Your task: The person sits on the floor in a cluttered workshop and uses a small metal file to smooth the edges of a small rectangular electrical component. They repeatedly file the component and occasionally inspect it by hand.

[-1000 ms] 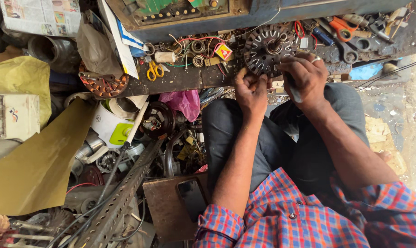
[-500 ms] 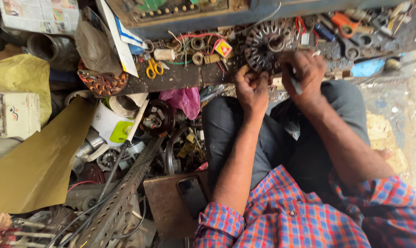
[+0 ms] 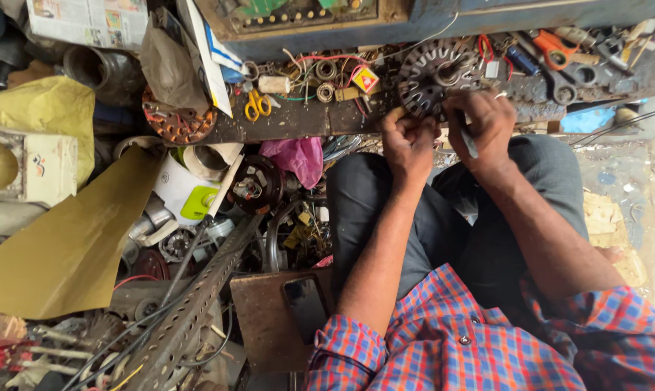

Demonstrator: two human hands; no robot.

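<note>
A round slotted metal motor stator [image 3: 437, 72] lies on the dark workbench [image 3: 298, 123] in front of me. My left hand [image 3: 408, 141] is closed against the stator's near edge, fingers pinched on something small that I cannot make out. My right hand [image 3: 485, 124] rests on the stator's lower right rim and grips a thin grey tool [image 3: 469, 143] that points down toward my lap. Both forearms reach out from a red and blue checked shirt.
Yellow-handled scissors [image 3: 256, 103], wire spools [image 3: 326, 71] and orange pliers [image 3: 552, 45] lie on the bench. A copper-wound stator [image 3: 177, 124] sits at the left. A black phone [image 3: 306, 307] lies on a board by my knee. Perforated metal strip [image 3: 190, 311] and scrap fill the floor.
Both hands have shifted slightly along the stator's near rim. The stator and bench items stay where they were.
</note>
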